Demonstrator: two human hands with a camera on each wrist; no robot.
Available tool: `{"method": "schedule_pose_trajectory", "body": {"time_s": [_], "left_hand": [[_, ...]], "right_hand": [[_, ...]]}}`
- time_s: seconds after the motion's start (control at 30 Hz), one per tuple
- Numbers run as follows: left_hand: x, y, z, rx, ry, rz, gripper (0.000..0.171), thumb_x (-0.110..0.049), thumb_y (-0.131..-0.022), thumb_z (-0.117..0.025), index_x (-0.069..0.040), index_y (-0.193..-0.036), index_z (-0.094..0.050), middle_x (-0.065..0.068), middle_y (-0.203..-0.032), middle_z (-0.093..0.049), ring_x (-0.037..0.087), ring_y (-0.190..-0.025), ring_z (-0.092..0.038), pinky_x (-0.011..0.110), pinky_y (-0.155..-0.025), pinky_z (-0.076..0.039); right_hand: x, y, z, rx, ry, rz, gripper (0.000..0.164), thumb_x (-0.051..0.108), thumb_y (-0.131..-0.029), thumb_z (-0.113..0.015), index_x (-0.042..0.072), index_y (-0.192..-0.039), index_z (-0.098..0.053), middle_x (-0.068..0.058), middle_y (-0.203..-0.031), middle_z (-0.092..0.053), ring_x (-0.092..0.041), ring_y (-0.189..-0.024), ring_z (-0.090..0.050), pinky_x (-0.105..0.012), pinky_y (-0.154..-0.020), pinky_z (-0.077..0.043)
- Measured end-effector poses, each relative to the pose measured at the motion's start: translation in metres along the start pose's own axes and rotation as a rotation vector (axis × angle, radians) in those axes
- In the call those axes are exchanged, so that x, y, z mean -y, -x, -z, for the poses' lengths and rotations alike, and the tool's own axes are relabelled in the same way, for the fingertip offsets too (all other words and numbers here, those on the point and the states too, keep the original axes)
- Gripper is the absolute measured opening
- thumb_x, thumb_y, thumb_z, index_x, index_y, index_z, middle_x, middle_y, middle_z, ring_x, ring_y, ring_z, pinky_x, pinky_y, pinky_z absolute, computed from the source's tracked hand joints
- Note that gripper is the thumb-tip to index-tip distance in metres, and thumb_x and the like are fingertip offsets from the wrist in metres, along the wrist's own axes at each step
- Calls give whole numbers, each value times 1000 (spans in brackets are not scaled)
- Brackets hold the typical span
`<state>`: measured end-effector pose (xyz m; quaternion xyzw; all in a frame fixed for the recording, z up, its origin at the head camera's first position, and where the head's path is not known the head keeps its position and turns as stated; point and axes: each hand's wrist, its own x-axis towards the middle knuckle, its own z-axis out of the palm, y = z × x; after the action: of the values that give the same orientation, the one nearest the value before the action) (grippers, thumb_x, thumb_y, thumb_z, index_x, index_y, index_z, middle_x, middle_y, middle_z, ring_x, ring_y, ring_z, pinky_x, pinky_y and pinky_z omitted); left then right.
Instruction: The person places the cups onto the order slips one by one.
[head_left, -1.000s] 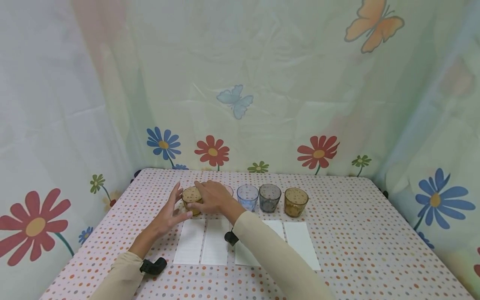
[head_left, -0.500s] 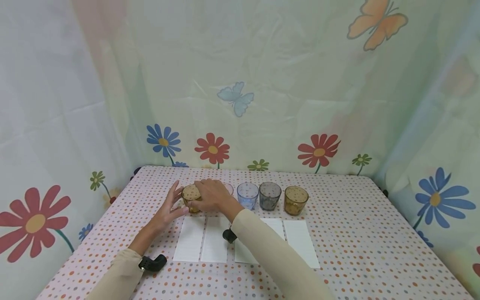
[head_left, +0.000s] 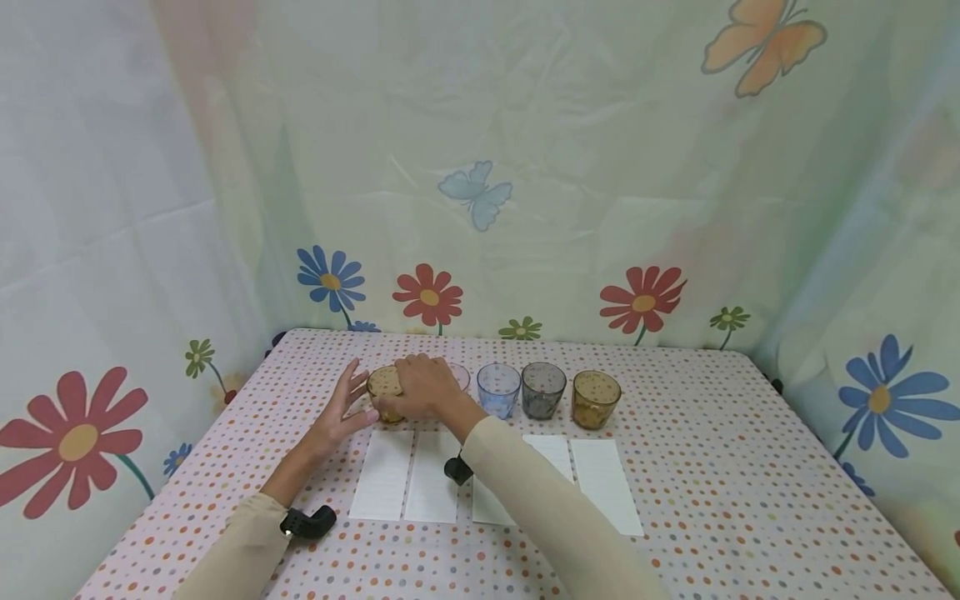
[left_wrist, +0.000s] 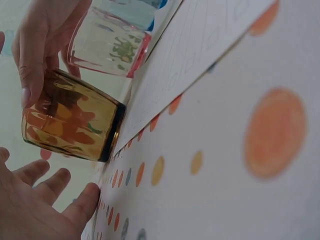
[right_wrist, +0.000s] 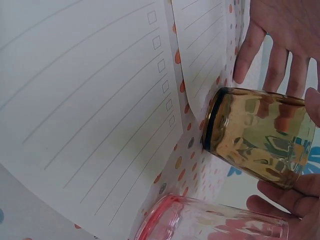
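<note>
An amber glass stands on the spotted tablecloth at the left end of a row of glasses. My right hand grips it from the right; in the left wrist view the thumb of that right hand lies on the near side by the rim. Fingers of my left hand are spread just left of the glass, and the left wrist view has these fingers apart from the amber glass. Partly hidden behind my right hand is a pink glass, which shows more in the right wrist view.
Right of the pink glass stand a blue glass, a grey glass and another amber glass. Several lined paper sheets lie in front of the row, some under my right forearm. Printed curtains enclose the table.
The head view has shifted slightly. Both hands stay about the amber glass, nearly where they were, with the left thumb drawn slightly back.
</note>
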<state>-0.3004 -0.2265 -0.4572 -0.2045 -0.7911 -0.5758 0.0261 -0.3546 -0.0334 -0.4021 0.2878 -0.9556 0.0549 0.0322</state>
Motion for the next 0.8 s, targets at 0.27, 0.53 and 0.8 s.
{"method": "schedule_pose_trajectory", "body": {"time_s": [0.27, 0.53, 0.8], "left_hand": [[1, 0, 2, 28, 31, -35, 93, -20, -94, -58, -21, -164, 4, 28, -166, -6, 53, -149, -15, 72, -116, -16], [-2, 4, 7, 32, 67, -71, 94, -15, -94, -60, -21, -164, 2, 24, -167, -10, 51, -150, -16, 72, -116, -16], [-2, 8, 12, 86, 111, -74, 98, -12, -91, -63, -22, -164, 1, 27, -166, -9, 52, -150, -14, 69, -116, -17]], "right_hand": [[-3, 2, 1, -49, -52, 7, 82, 70, -89, -53, 10, -146, -51, -6, -134, -63, -23, -116, -58, -44, -102, -50], [-9, 9, 4, -110, -210, 13, 83, 72, -88, -54, 10, -143, -54, -7, -132, -63, -21, -111, -59, -40, -91, -54], [-9, 16, 3, -180, -321, 28, 77, 70, -83, -64, 11, -133, -60, -1, -112, -68, -13, -90, -59, -24, -70, -50]]}}
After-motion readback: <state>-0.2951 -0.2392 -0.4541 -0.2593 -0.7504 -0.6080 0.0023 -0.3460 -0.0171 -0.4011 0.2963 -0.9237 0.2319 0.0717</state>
